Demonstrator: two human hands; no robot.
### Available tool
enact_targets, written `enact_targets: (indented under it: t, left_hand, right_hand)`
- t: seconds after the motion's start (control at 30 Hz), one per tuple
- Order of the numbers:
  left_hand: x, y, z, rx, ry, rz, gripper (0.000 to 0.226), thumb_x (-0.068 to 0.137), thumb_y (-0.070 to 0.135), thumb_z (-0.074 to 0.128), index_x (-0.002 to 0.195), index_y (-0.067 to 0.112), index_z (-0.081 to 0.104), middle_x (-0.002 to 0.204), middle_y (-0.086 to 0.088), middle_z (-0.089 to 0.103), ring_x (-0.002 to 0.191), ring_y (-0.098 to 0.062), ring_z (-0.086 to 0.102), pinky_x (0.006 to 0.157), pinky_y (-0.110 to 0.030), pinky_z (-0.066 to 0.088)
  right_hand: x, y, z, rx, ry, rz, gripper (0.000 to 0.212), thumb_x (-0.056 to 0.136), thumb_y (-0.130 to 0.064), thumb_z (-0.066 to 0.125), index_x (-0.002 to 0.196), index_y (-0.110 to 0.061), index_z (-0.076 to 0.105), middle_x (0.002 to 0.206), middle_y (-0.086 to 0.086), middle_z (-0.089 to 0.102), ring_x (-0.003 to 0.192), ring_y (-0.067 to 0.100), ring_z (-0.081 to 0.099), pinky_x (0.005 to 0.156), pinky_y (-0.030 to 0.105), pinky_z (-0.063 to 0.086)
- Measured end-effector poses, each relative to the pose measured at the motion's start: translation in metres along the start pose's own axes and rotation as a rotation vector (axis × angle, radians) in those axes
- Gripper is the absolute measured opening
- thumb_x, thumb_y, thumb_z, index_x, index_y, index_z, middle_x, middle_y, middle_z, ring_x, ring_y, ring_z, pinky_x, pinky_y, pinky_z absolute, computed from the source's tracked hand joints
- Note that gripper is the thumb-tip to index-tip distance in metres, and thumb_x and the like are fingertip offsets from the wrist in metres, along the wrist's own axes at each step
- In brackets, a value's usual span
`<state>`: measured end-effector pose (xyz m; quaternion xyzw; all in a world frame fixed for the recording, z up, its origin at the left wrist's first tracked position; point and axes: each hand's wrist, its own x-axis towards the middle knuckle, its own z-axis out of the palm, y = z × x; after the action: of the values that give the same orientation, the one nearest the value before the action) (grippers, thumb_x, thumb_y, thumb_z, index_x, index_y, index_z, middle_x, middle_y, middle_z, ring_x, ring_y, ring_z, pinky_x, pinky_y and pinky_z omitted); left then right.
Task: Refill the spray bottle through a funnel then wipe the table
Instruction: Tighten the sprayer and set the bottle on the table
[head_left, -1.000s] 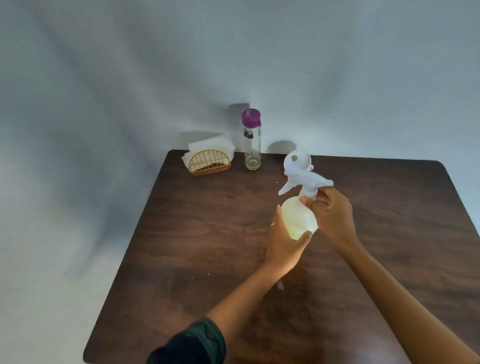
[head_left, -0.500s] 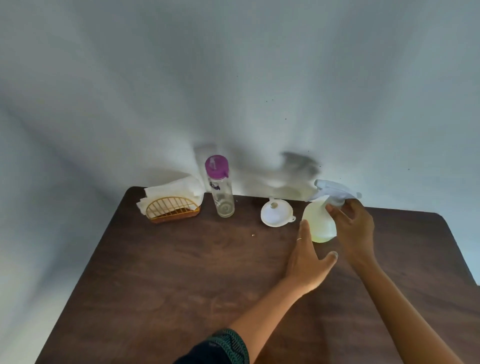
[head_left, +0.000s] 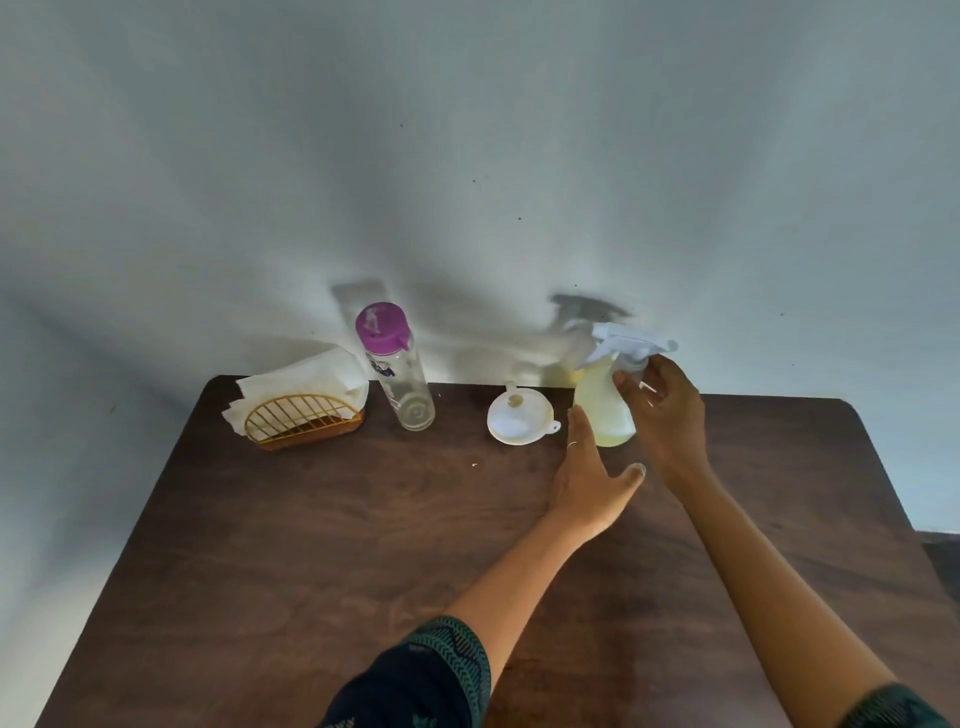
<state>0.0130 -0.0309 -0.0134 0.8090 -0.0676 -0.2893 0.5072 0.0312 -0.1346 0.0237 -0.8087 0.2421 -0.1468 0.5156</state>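
Head view: the spray bottle is stood upright near the far edge of the table, between the two hands. The right hand is placed against the bottle's right side, fingers curled loosely around the neck just under the white trigger head; whether the neck is actually pinched cannot be told, since the contact is partly hidden. The left hand is held open, fingers together and pointed toward the bottle's lower left side, thumb spread out to the right below the base. The left fingertips are seen at the bottle's edge, touching or just short of it; which cannot be told. A ring is worn on one left finger. Pale yellowish liquid is seen in the bottle body.

The funnel is laid on the table just left of the left fingertips, wide mouth up, apart from the bottle. Further left of the fingers, a clear bottle with a purple cap is stood upright. Left of that, a gold wire holder with white napkins is set near the table's far left corner. All of these are well apart from both hands. A dark patterned sleeve is seen on the left arm.
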Motion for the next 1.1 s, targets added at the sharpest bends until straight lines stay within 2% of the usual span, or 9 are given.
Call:
enact_targets:
  t: [0.13, 0.27, 0.4, 0.5, 0.63, 0.7, 0.83, 0.97, 1.1]
  left_hand:
    - [-0.019, 0.005, -0.013, -0.007, 0.037, 0.018, 0.090, 0.091, 0.032, 0.062, 0.155, 0.024, -0.001, 0.163, 0.005, 0.006, 0.149, -0.011, 0.008, 0.117, -0.030, 0.015]
    - [-0.052, -0.010, -0.032, -0.016, 0.135, 0.053, 0.066, 0.090, 0.032, 0.059, 0.148, 0.026, 0.030, 0.154, 0.007, 0.034, 0.141, -0.013, 0.032, 0.115, -0.037, 0.031]
    - [-0.095, -0.044, -0.056, -0.087, 0.166, 0.049, 0.040, 0.091, 0.024, 0.058, 0.129, 0.034, 0.050, 0.130, 0.016, 0.053, 0.119, -0.003, 0.051, 0.102, -0.028, 0.044]
    - [-0.124, -0.076, -0.084, -0.111, 0.240, 0.047, 0.030, 0.091, 0.017, 0.059, 0.117, 0.032, 0.058, 0.120, 0.013, 0.061, 0.106, 0.001, 0.058, 0.091, -0.016, 0.047]
    - [-0.146, -0.110, -0.132, -0.165, 0.369, 0.008, 0.029, 0.091, 0.010, 0.059, 0.103, 0.035, 0.061, 0.111, 0.011, 0.065, 0.098, 0.004, 0.060, 0.081, -0.009, 0.047]
    - [-0.149, -0.120, -0.161, -0.181, 0.446, -0.012, 0.030, 0.091, 0.010, 0.059, 0.100, 0.038, 0.062, 0.109, 0.011, 0.066, 0.097, 0.002, 0.062, 0.081, -0.011, 0.048]
    - [-0.144, -0.124, -0.217, -0.207, 0.573, -0.009, 0.027, 0.091, 0.011, 0.060, 0.104, 0.034, 0.063, 0.110, 0.010, 0.066, 0.100, -0.001, 0.061, 0.084, -0.016, 0.048]
    - [-0.119, -0.114, -0.269, -0.121, 0.650, 0.039, 0.022, 0.092, 0.017, 0.059, 0.099, 0.038, 0.056, 0.108, 0.011, 0.063, 0.103, -0.008, 0.059, 0.091, -0.030, 0.051]
    - [-0.087, -0.105, -0.309, 0.135, 0.698, 0.081, 0.020, 0.091, 0.021, 0.059, 0.110, 0.028, 0.064, 0.115, 0.005, 0.064, 0.113, -0.020, 0.053, 0.095, -0.044, 0.047]
  right_hand:
    - [-0.022, -0.003, -0.001, 0.000, 0.016, 0.054, 0.047, 0.088, -0.025, 0.064, 0.131, -0.015, 0.049, 0.131, -0.001, 0.056, 0.115, 0.011, 0.054, 0.092, 0.025, 0.042]
    - [-0.062, -0.013, 0.009, -0.050, 0.062, 0.082, 0.039, 0.091, -0.018, 0.056, 0.129, -0.013, 0.051, 0.127, 0.004, 0.058, 0.112, 0.016, 0.055, 0.089, 0.027, 0.041]
    - [-0.109, -0.027, 0.036, -0.027, -0.011, 0.096, 0.032, 0.091, -0.012, 0.055, 0.122, -0.010, 0.058, 0.116, 0.005, 0.062, 0.098, 0.011, 0.054, 0.086, 0.025, 0.038]
    - [-0.141, -0.035, 0.068, -0.034, -0.147, 0.063, 0.025, 0.091, -0.010, 0.055, 0.115, -0.012, 0.062, 0.110, 0.003, 0.063, 0.096, 0.012, 0.057, 0.081, 0.022, 0.038]
    - [-0.167, -0.055, 0.113, -0.034, -0.336, -0.027, 0.022, 0.090, -0.007, 0.057, 0.109, -0.014, 0.064, 0.101, -0.002, 0.063, 0.086, -0.002, 0.056, 0.073, 0.010, 0.042]
    - [-0.170, -0.068, 0.137, -0.046, -0.398, -0.079, 0.020, 0.089, -0.007, 0.059, 0.107, -0.014, 0.065, 0.099, -0.003, 0.064, 0.085, -0.001, 0.057, 0.078, 0.014, 0.046]
    - [-0.156, -0.100, 0.177, -0.106, -0.495, -0.207, 0.021, 0.090, -0.010, 0.059, 0.110, -0.011, 0.064, 0.103, -0.001, 0.064, 0.089, 0.007, 0.058, 0.077, 0.010, 0.042]
    - [-0.126, -0.129, 0.217, -0.193, -0.463, -0.351, 0.022, 0.091, -0.008, 0.056, 0.111, -0.008, 0.064, 0.108, 0.007, 0.063, 0.097, 0.016, 0.059, 0.089, 0.030, 0.049]
    - [-0.095, -0.139, 0.253, -0.418, -0.411, -0.456, 0.026, 0.092, -0.011, 0.053, 0.117, -0.007, 0.060, 0.118, 0.010, 0.058, 0.111, 0.025, 0.054, 0.093, 0.036, 0.043]
